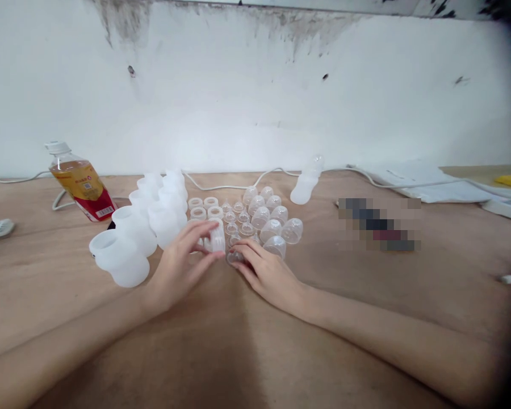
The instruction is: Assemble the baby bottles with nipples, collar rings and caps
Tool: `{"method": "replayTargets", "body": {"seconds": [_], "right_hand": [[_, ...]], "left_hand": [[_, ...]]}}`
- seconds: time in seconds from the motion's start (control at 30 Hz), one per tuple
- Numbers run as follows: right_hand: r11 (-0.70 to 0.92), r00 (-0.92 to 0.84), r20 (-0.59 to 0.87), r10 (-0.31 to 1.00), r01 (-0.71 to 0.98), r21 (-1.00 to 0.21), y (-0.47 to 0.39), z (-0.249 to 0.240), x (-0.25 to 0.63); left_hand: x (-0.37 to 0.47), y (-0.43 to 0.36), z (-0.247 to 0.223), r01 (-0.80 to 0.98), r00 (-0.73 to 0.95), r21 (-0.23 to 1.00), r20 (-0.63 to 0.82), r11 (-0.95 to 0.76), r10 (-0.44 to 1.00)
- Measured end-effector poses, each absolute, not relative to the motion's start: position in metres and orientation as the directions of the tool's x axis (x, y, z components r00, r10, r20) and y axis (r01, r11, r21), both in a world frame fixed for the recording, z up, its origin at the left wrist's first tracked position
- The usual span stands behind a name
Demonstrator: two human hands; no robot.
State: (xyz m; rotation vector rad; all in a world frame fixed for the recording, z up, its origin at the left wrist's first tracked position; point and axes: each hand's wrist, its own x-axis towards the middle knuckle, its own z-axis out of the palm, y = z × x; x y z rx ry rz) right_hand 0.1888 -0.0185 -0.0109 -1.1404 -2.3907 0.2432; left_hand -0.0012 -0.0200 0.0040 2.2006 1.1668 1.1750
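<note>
while my left hand point(176, 266) pinches a white ring point(215, 237) on edge between thumb and fingers, my right hand point(272, 275) reaches the nearest clear teat point(231, 258), beside the domed caps point(292, 230); whether it grips, i cannot tell.

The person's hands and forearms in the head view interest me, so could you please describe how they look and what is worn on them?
The left hand and right hand are ungloved, with five-fingered human shapes. The left forearm and right forearm show no sleeves, watches, cables or clear markings.
</note>
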Motion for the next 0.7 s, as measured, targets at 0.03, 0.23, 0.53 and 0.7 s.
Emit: {"method": "replayTargets", "body": {"seconds": [0.03,0.23,0.53,0.7], "right_hand": [[0.635,-0.546,0.326,0.771,0.696,-0.335,-0.018,-0.011,0.188],[0.651,-0.563,0.333,0.756,0.701,-0.292,-0.016,-0.014,0.188],[0.570,-0.379,0.426,0.821,0.524,-0.633,-0.024,-0.009,0.187],[0.414,-0.362,0.292,0.885,0.326,-0.850,-0.022,-0.011,0.186]], "left_hand": [[0.000,-0.015,0.002,0.385,0.239,0.739,0.498,-0.553,0.833],[0.001,-0.006,-0.015,0.084,0.183,0.900,0.409,-0.428,0.894],[0.001,-0.009,-0.011,0.073,0.210,0.914,0.377,-0.399,0.902],[0.000,-0.009,-0.009,0.138,0.233,0.919,0.332,-0.369,0.914]]}}
